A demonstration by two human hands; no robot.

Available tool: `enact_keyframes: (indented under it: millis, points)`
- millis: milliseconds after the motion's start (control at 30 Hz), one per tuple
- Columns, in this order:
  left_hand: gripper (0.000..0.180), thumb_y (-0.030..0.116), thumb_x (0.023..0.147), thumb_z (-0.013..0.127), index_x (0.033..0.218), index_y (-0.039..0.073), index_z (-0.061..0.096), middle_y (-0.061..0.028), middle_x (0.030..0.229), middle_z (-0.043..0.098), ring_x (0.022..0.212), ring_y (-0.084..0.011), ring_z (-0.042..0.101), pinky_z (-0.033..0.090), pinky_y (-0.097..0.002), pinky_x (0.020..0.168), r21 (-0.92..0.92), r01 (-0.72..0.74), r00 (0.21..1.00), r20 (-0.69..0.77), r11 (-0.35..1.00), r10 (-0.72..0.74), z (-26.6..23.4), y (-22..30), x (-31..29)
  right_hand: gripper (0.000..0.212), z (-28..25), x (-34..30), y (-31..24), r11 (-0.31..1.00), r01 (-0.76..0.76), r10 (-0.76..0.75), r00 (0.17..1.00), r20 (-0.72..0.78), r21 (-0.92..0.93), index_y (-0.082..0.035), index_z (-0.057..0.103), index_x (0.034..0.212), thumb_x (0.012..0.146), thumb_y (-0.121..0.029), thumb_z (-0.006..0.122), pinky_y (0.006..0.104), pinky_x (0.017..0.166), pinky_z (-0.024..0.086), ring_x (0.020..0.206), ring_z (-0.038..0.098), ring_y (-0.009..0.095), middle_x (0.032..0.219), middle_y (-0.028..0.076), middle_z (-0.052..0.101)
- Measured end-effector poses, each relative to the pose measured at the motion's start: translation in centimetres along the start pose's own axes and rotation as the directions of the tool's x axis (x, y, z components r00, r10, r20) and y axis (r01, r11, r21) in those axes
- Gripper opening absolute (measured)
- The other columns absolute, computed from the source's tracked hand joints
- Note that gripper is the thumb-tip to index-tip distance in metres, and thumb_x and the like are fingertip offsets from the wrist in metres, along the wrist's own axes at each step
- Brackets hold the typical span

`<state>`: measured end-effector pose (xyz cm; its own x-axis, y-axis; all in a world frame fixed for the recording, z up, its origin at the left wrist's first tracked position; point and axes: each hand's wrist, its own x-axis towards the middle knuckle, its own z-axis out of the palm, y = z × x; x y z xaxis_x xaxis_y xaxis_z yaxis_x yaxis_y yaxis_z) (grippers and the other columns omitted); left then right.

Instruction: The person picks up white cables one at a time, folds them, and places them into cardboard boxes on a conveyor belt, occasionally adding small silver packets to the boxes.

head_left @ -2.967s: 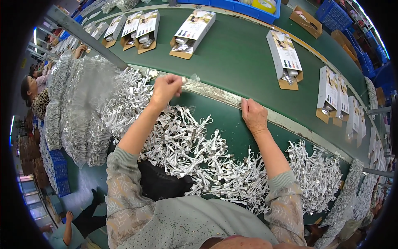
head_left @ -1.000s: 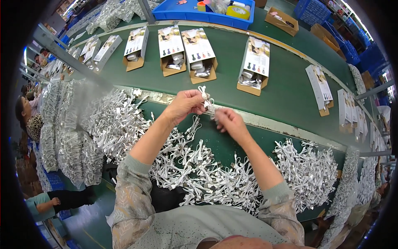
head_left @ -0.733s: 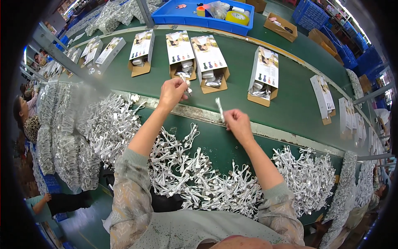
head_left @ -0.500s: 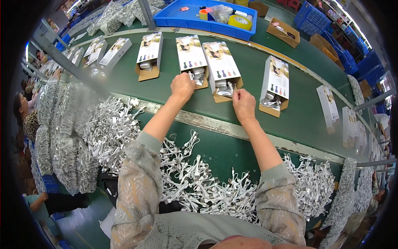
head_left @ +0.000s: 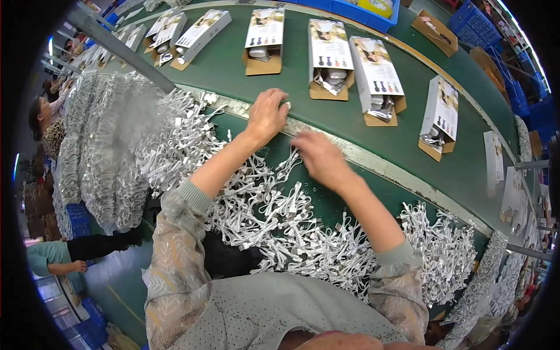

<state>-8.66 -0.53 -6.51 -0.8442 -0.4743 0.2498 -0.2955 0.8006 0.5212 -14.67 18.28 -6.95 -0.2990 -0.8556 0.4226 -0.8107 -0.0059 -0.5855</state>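
My left hand (head_left: pixel 267 118) is over the worktable's pale metal edge strip (head_left: pixel 361 153), fingers loosely bent, with a gap to the thumb and nothing visible between them. Smeared by motion, my right hand (head_left: pixel 321 160) is just above the green surface; its fingertips are beside a looped white cable (head_left: pixel 289 164), and I cannot tell whether they touch it. Short white cables with plugs form a loose heap (head_left: pixel 280 216) below both hands. Beyond the strip, open-ended printed boxes lie on the green belt: one box (head_left: pixel 331 52) and another box (head_left: pixel 378 74) hold silvery packets and white parts.
More boxes lie along the belt, including a box (head_left: pixel 264 38) farther left and a box (head_left: pixel 441 114) to the right. Bagged cables (head_left: pixel 102 157) are stacked at left. A slanting metal post (head_left: pixel 125 46) crosses the upper left. A blue tray (head_left: pixel 350 13) stands beyond the belt.
Both hands have drawn back from the two middle boxes toward the cable heap and closer together. The view has shifted, so the boxes appear higher and farther right.
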Motion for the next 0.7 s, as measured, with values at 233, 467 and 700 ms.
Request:
enact_keyframes:
  millis: [233, 467, 700]
  points:
    - [0.047, 0.022, 0.081, 0.059, 0.119, -0.002, 0.048, -0.0189, 0.129, 0.044, 0.123, -0.0366, 0.036, 0.027, -0.0492, 0.103, 0.267, 0.167, 0.979, -0.157, 0.949, -0.128, 0.5, -5.0, -2.5, 0.015, -1.6, -2.3, -1.8, 0.992, -0.117, 0.124, 0.971, 0.205, -0.049, -0.004, 0.062, 0.093, 0.08, -0.012, 0.062, 0.0368, 0.07, 0.049, 0.077, 0.058, 0.028, 0.084, 0.012, 0.058]
    - [0.06, 0.03, 0.085, 0.054, 0.133, -0.002, 0.035, -0.0202, 0.141, 0.031, 0.134, -0.0369, 0.022, 0.016, -0.0531, 0.109, 0.33, 0.057, 0.996, 0.039, 0.942, -0.074, 1.9, -1.2, -6.4, 0.025, -4.4, -3.8, -1.7, 0.374, -0.816, 0.658, 0.569, 0.494, 0.441, 0.0, 0.064, 0.085, 0.084, -0.024, 0.064, 0.0252, 0.053, 0.047, 0.058, 0.055, 0.007, 0.067, 0.004, 0.06]
    - [0.056, 0.028, 0.086, 0.052, 0.131, -0.002, 0.036, -0.0192, 0.141, 0.031, 0.134, -0.0355, 0.023, 0.016, -0.0517, 0.109, 0.302, 0.26, 0.963, -0.153, 0.917, -0.223, 0.0, -2.6, -5.2, 0.019, -4.7, -5.3, -2.6, 0.898, -0.44, 0.438, 0.893, 0.102, -0.007, -0.004, 0.058, 0.098, 0.084, -0.015, 0.06, 0.0359, 0.067, 0.047, 0.073, 0.059, 0.031, 0.084, 0.014, 0.061]
